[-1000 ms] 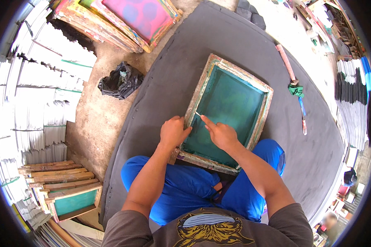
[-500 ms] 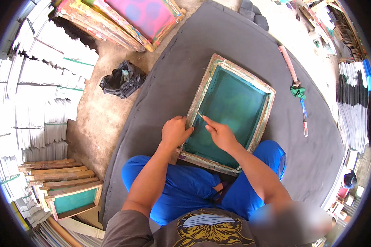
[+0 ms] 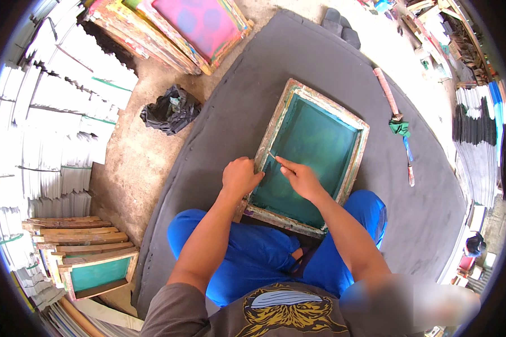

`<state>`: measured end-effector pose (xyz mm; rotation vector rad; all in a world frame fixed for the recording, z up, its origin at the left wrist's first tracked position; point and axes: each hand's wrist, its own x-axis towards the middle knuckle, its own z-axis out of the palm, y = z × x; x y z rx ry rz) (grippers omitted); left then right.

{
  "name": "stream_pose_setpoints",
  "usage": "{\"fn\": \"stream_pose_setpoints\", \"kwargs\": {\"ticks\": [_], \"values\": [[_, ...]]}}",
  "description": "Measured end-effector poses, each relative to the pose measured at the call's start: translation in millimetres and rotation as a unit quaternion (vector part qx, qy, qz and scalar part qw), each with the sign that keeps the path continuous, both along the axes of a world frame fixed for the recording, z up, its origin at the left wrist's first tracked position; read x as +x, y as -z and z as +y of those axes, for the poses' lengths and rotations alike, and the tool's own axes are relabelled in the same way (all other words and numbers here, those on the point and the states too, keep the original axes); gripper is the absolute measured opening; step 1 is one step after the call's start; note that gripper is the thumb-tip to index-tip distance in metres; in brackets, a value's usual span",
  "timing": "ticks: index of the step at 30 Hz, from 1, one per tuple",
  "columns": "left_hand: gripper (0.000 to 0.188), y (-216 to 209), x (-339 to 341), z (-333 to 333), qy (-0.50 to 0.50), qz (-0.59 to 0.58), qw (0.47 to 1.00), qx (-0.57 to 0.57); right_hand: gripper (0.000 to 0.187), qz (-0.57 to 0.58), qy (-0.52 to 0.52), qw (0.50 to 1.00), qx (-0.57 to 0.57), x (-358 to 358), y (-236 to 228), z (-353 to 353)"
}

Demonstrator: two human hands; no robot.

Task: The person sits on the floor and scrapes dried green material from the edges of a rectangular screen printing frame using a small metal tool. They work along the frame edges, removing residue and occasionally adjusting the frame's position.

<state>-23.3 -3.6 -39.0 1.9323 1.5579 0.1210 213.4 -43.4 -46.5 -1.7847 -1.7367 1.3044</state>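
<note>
A wooden screen-printing frame (image 3: 361,145) with paint-stained rails and dark green mesh (image 3: 315,151) lies aslant before my crossed legs, its near end by my lap. My left hand (image 3: 242,178) is closed over its left rail, thumb toward the mesh. Inside the frame, near that same rail, my right hand (image 3: 301,178) pinches a thin, pale, pointed tool (image 3: 271,154). The tool's tip is at the mesh's left border. Its exact kind is too small to make out, and the fingers hide most of it.
Beneath the frame is a dark grey mat (image 3: 230,123). On its right lie a pink-handled tool (image 3: 386,92), a green cloth (image 3: 400,128) and a slim blue tool (image 3: 409,157). A black plastic bag (image 3: 171,112) and stacked frames (image 3: 90,241) stand to the left.
The view has shifted slightly. Both hands keep their places on the frame, and the thin tool's tip stays by the left rail with hardly any movement.
</note>
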Motion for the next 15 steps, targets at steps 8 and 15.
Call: {"fn": "stream_pose_setpoints", "kwargs": {"ticks": [8,15], "values": [[0.045,-3,-2,5,-0.02,0.018,0.999,-0.034,0.042,0.149,0.178,0.929,-0.289,-30,-54,14],[0.065,-6,2,-6,-0.054,-0.008,0.998,0.007,0.044,-0.063,0.038,0.997,-0.022,-40,-35,5]]}}
